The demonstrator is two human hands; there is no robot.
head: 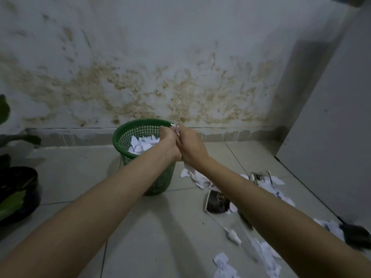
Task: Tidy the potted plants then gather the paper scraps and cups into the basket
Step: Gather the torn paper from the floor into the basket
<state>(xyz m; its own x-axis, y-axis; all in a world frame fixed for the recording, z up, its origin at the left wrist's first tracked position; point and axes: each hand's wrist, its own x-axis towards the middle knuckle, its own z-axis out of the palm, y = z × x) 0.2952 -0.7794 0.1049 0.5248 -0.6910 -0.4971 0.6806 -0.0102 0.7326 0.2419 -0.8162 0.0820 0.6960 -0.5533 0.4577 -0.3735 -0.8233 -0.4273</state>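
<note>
1. Head view: the left hand and right hand press together, fingers curled round a bundle of paper scraps, apparently over the far rim of the green basket.
2. Next, part them so it drops in.
3. More scraps and a dark cup lie on the floor, nearer than the hands, to their right.

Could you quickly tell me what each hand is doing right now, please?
Left hand: closed on paper scraps, pressed against the right, over the basket.
Right hand: closed on the same scraps.
</note>
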